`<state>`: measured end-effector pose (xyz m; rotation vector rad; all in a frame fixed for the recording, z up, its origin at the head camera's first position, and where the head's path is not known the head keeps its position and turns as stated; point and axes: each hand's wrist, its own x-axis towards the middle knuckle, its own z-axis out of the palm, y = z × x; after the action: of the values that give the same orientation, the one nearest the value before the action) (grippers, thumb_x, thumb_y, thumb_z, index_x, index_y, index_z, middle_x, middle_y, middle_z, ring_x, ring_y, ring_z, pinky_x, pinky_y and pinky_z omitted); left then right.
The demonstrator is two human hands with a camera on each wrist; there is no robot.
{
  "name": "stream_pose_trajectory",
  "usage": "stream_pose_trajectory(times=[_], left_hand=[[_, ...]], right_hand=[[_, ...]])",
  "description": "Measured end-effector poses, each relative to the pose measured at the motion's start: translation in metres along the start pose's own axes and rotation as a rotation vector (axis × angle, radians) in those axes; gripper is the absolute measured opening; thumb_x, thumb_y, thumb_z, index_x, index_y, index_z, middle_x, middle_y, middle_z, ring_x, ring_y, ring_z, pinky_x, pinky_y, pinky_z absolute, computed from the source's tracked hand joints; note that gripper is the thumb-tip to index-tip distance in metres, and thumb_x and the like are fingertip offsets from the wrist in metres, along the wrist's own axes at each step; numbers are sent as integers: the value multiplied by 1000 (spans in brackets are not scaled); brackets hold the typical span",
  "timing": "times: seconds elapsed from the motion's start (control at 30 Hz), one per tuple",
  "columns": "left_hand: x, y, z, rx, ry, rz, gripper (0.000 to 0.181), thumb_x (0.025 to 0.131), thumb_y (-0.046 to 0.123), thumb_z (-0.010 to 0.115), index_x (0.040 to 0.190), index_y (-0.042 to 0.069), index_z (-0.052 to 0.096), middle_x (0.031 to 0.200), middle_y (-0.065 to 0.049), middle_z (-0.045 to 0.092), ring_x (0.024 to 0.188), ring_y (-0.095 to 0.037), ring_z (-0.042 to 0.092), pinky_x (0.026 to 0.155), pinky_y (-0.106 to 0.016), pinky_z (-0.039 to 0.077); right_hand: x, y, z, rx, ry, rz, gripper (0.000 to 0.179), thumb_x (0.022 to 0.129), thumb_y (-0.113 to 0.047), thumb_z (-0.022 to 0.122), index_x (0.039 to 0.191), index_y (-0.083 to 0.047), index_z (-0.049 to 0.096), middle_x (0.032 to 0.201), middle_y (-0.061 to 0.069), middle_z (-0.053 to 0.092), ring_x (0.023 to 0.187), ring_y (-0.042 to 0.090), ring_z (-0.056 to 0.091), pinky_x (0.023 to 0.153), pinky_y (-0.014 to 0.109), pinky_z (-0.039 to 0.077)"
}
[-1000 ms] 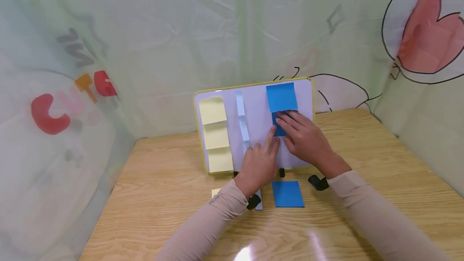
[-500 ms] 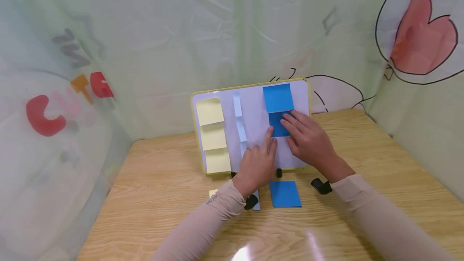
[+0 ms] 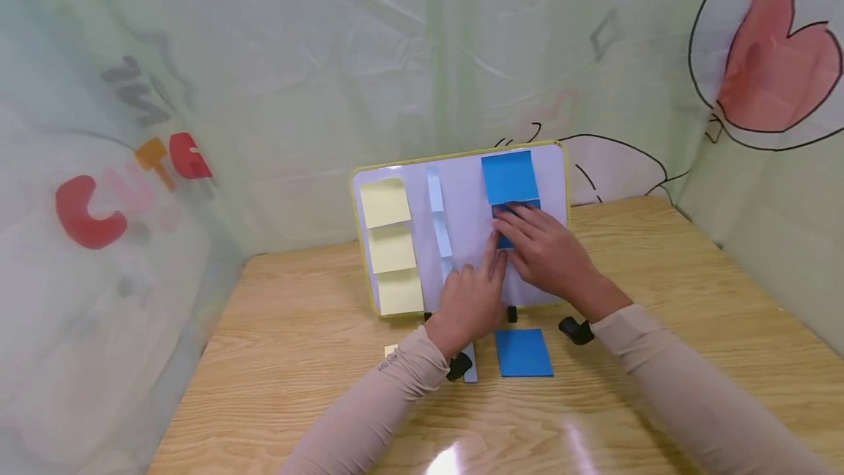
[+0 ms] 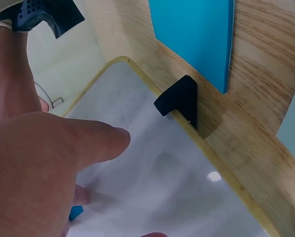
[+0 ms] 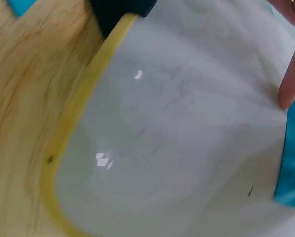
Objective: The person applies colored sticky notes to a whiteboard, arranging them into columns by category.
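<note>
A small whiteboard (image 3: pixel 464 193) with a yellow rim leans upright on the table. At its right side a blue sticky note (image 3: pixel 511 178) sits above a second blue sticky note (image 5: pixel 293 163), which is partly covered by my right hand (image 3: pixel 554 251). The fingers of that hand lie nearly straight across the lower note, pressing it to the board. My left hand (image 3: pixel 467 306) touches the lower note's left edge with an extended index finger; its thumb is also extended. Three pale yellow sticky notes (image 3: pixel 393 248) form a column on the left, beside pale blue strips (image 3: pixel 437 189).
On the wooden table (image 3: pixel 297 358), a blue sticky-note pad (image 3: pixel 524 352) lies before the board. A pale blue strip pad (image 3: pixel 470 372) and a yellow pad (image 3: pixel 390 350) are partly hidden by my left arm. Black feet (image 4: pixel 179 101) clip the board's lower edge.
My right hand's fingers slid rightward over the lower blue note, then back left across it. The left index finger stayed at the note's edge.
</note>
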<state>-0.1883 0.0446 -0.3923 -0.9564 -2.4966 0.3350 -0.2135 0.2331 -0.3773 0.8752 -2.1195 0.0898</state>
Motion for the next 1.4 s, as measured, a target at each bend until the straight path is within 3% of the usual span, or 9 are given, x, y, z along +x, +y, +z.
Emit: stream_pose_trajectory(times=[0.4, 0.67, 0.97, 1.4], left_hand=[[2, 2, -3, -3, -47, -10, 72, 93, 49, 60, 153, 11, 43, 166, -14, 16, 53, -13, 46, 40, -23, 33], [-1, 2, -3, 0, -18, 0, 68, 95, 44, 58, 152, 9, 44, 164, -16, 20, 49, -12, 42, 37, -21, 29], [-1, 3, -4, -4, 32, 4, 72, 91, 47, 64, 150, 8, 46, 161, -15, 28, 52, -13, 47, 40, -24, 36], [2, -1, -8, 4, -39, 0, 62, 95, 42, 58, 150, 14, 49, 165, -12, 21, 51, -14, 45, 39, -24, 32]], right_hand=[[-20, 12, -17, -54, -7, 71, 54, 77, -8, 75, 129, 5, 63, 131, 22, 62, 126, 41, 54, 105, 55, 42], [-7, -2, -5, 0, 41, 21, 56, 77, -8, 72, 131, 4, 61, 135, 20, 60, 126, 40, 55, 104, 54, 42], [4, -8, 1, 4, -14, -15, 56, 82, -11, 71, 135, 2, 58, 140, 18, 56, 130, 37, 51, 106, 56, 40], [-10, 12, -12, -108, -48, 38, 55, 78, -10, 75, 130, 3, 61, 130, 20, 63, 121, 38, 58, 104, 54, 43]])
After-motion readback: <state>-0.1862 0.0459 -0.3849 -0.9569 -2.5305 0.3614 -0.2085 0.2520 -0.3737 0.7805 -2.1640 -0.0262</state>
